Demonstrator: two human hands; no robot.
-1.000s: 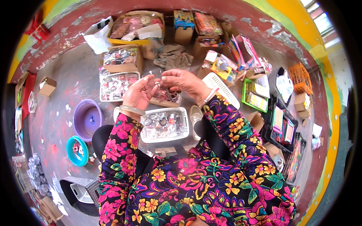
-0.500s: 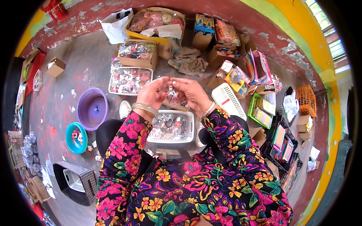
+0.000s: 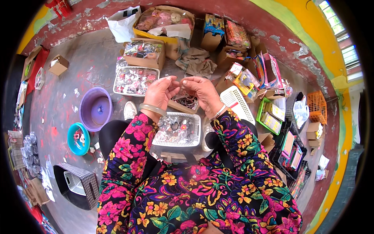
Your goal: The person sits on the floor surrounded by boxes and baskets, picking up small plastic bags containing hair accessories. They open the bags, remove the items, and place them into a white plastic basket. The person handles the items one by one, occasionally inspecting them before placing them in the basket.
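Note:
My left hand (image 3: 159, 94) and my right hand (image 3: 202, 94) are raised close together in the middle, fingertips bent inward and almost meeting. Both are closed in a pinch; what they hold, if anything, is too small to make out. Under them a cardboard box (image 3: 182, 108) shows dark, cord-like pieces (image 3: 189, 101), partly hidden by the hands. Nearer to me, between my knees, a white plastic basket (image 3: 171, 144) holds small clear packets (image 3: 176, 129) with dark and coloured pieces inside. Beyond my left hand, another white basket (image 3: 125, 93) is filled with clear packets of pink and red pieces.
On the left floor are a purple basin (image 3: 86, 121), a teal basin (image 3: 70, 144) and a tipped checked bin (image 3: 91, 191). To the right lie a white basket (image 3: 235, 96), a green basket (image 3: 263, 124) and dark crates (image 3: 286, 162). Cardboard boxes (image 3: 152, 60) line the far wall.
My hands have drawn slightly apart, the right one turning. A shiny clear packet seen between them earlier no longer shows there, and the dark cords in the box are now visible.

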